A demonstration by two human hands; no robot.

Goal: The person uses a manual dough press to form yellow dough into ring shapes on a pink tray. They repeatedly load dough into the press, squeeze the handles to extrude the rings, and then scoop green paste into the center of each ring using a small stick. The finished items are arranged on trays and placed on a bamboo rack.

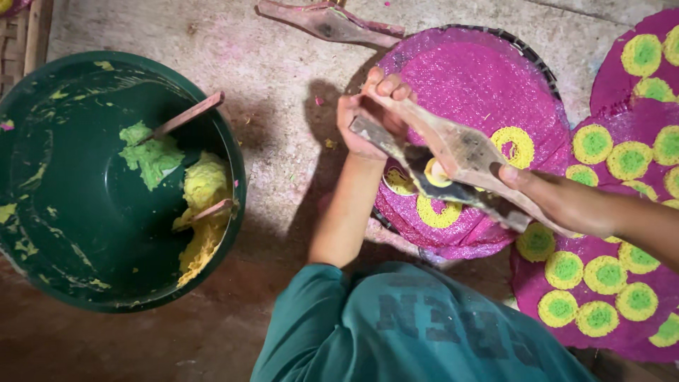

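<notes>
Gripping a worn wooden press [453,152] at both ends, left hand [368,117] and right hand [548,194] hold it over a grainy magenta disc [481,85]. Bare concrete floor [283,64] lies open beside the green basin [42,212].

Dim, warm light; soft shadows

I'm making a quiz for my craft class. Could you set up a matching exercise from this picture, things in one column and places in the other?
Things:
1. green basin
2. wooden tool
3. spare wooden tool
4. green and yellow paste

Places:
A. lying on the floor at the top
B. inside the basin
C. at the picture's left
D. held by left hand and right hand above the pink mat

Pairs: 1-C, 2-D, 3-A, 4-B
</notes>
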